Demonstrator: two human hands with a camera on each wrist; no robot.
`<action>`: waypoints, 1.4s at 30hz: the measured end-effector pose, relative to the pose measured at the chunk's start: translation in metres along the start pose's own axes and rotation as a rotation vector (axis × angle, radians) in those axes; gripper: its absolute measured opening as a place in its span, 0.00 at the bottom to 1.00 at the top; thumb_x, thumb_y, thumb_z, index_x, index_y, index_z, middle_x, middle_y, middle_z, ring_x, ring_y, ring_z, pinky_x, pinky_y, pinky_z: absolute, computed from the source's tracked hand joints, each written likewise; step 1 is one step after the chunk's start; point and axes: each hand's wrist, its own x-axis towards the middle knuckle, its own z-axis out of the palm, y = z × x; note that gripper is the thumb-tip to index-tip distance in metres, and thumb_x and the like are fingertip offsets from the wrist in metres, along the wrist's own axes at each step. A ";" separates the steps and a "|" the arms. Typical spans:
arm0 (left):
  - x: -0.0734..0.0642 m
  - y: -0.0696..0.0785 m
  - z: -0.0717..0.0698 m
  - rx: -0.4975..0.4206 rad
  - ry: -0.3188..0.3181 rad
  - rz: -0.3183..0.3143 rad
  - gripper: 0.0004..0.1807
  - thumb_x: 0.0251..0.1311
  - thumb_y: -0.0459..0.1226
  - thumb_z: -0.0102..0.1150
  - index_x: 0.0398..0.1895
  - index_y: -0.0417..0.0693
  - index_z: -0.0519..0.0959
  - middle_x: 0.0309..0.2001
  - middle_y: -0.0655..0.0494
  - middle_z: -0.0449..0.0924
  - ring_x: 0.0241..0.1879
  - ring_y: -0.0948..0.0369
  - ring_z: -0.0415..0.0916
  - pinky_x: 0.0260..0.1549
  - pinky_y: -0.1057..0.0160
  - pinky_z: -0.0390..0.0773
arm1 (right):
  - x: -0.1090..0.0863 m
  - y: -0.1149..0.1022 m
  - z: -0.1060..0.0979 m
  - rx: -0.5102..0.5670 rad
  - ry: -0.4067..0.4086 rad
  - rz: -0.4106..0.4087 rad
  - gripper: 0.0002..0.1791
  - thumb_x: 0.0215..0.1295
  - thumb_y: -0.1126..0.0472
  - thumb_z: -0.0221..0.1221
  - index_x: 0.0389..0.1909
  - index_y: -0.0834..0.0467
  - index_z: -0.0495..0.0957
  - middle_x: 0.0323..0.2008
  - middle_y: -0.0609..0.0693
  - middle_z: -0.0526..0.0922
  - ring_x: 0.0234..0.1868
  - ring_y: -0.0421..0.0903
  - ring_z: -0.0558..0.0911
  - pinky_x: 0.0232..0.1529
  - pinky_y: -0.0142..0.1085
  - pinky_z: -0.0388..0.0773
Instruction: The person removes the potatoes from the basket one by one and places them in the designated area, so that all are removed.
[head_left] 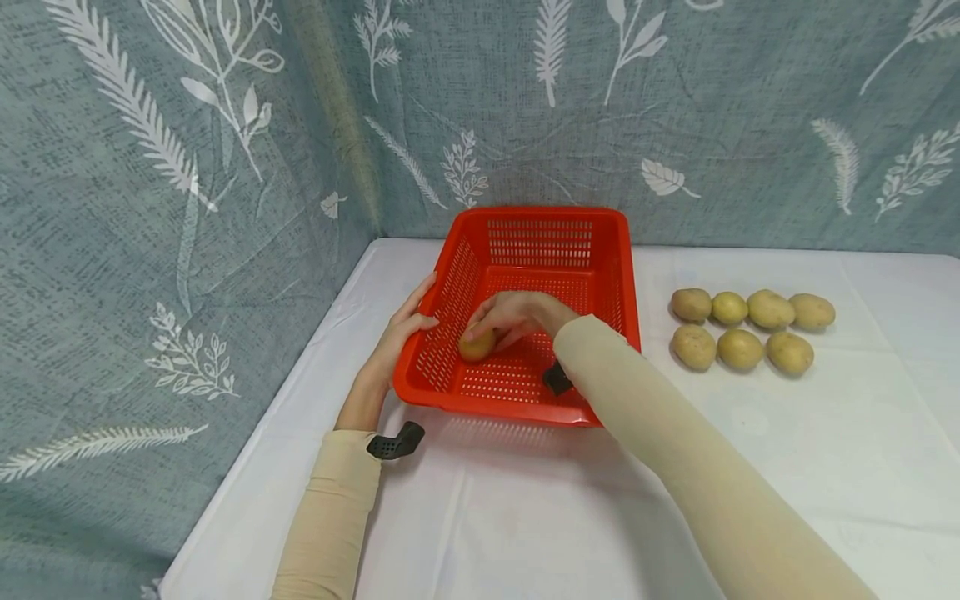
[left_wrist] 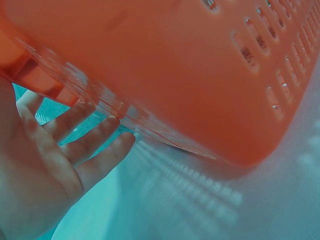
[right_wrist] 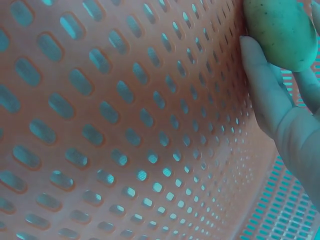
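Note:
A red plastic basket (head_left: 517, 407) with slotted walls stands on the white-covered table. My right hand (head_left: 517, 315) reaches down inside it and holds a brown potato (head_left: 474, 343) near the left wall. In the right wrist view, fingers (right_wrist: 267, 85) and thumb lie around the potato (right_wrist: 282, 30), close to the perforated wall (right_wrist: 125, 125). Along the basket's left side, my left hand (head_left: 399, 337) touches the outside. The left wrist view shows its fingers (left_wrist: 107, 155) extended, with tips against the basket wall (left_wrist: 150, 75). The left thumb is not clearly visible there.
Right of the basket, several potatoes (head_left: 740, 350) lie on the white tablecloth (head_left: 825, 450) in two rows. A blue-grey curtain (head_left: 510, 150) with white leaf prints hangs behind and to the left of the table.

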 end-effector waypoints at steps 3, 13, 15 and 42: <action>0.000 -0.001 0.000 0.002 0.000 0.006 0.38 0.62 0.30 0.38 0.76 0.59 0.48 0.72 0.50 0.49 0.63 0.51 0.56 0.50 0.62 0.68 | 0.000 0.000 0.000 -0.004 0.000 -0.001 0.18 0.58 0.59 0.65 0.49 0.59 0.76 0.49 0.54 0.76 0.49 0.51 0.75 0.44 0.38 0.78; -0.001 -0.001 0.000 -0.016 -0.005 0.007 0.38 0.62 0.30 0.37 0.76 0.58 0.47 0.72 0.49 0.49 0.64 0.51 0.55 0.51 0.61 0.68 | 0.002 0.000 0.000 0.002 -0.023 -0.006 0.15 0.59 0.60 0.64 0.46 0.60 0.78 0.48 0.55 0.77 0.47 0.51 0.76 0.44 0.40 0.78; -0.001 -0.001 0.000 -0.020 -0.005 0.008 0.38 0.62 0.30 0.38 0.76 0.58 0.47 0.72 0.49 0.49 0.64 0.50 0.55 0.51 0.62 0.68 | 0.002 0.001 0.000 0.002 -0.019 -0.004 0.15 0.60 0.61 0.64 0.47 0.60 0.78 0.48 0.55 0.77 0.47 0.52 0.76 0.44 0.40 0.78; 0.001 -0.001 0.000 -0.009 -0.001 0.004 0.38 0.62 0.30 0.38 0.76 0.58 0.48 0.72 0.50 0.50 0.62 0.52 0.57 0.51 0.62 0.68 | 0.000 0.001 0.000 0.027 -0.052 -0.021 0.19 0.59 0.64 0.64 0.52 0.61 0.75 0.50 0.56 0.74 0.49 0.52 0.74 0.48 0.40 0.77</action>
